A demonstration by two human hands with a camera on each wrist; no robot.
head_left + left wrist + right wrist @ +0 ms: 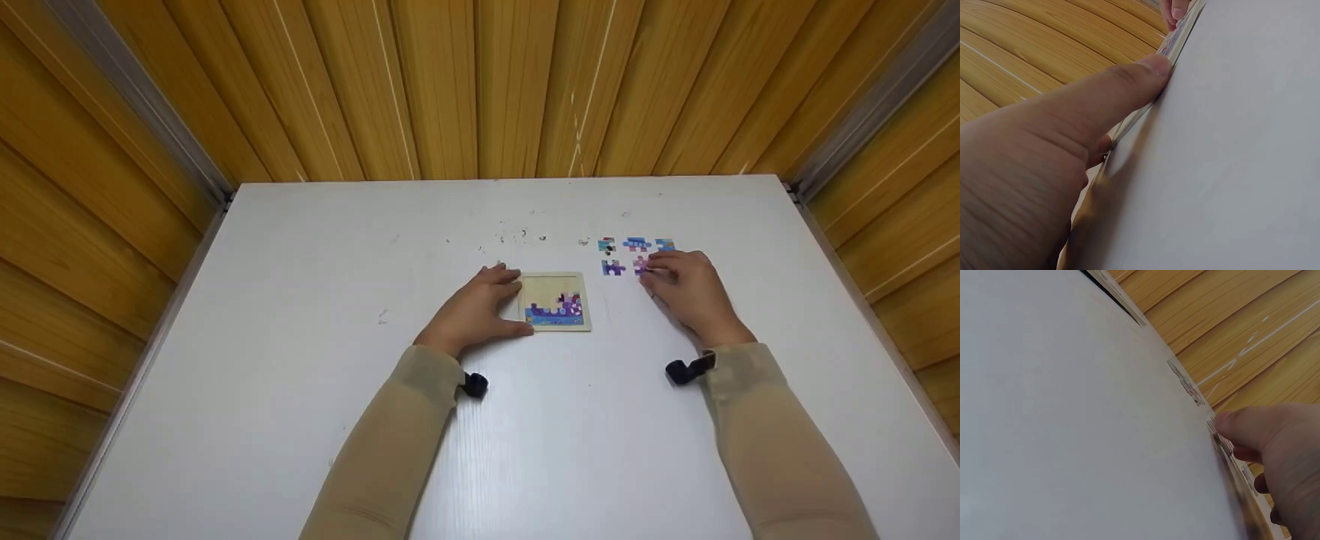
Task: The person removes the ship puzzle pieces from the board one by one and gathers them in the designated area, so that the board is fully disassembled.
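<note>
Plainly pinching, with the grip of the right hand [691,291], a pink puzzle piece [641,265] between thumb and forefinger, low over the counter [585,435], right of its middle and toward its far edge. Bracing, with the left hand [478,306], a shallow wooden tray [586,300]; grip spread around its left side, thumb at the near left corner, fingers at the left edge up toward the far left corner. Flat on the counter, a little right of the middle. Inside, partly filled with a blue and purple picture [555,318]: blue along the near edge, purple higher at the right edge, pale bare base toward the far left corner. Just left of the pinched piece, close by, a blue and purple piece [613,268]. Behind these, in a row nearer the far edge, a multicoloured piece [607,245], a blue piece [637,244] and, just beyond the right fingers, a blue and orange piece [664,244]. Farther out, at the cuffs of tan sleeves [390,442], small black devices [474,385]. Past the far edge, upright wood-patterned panels [510,90].
</note>
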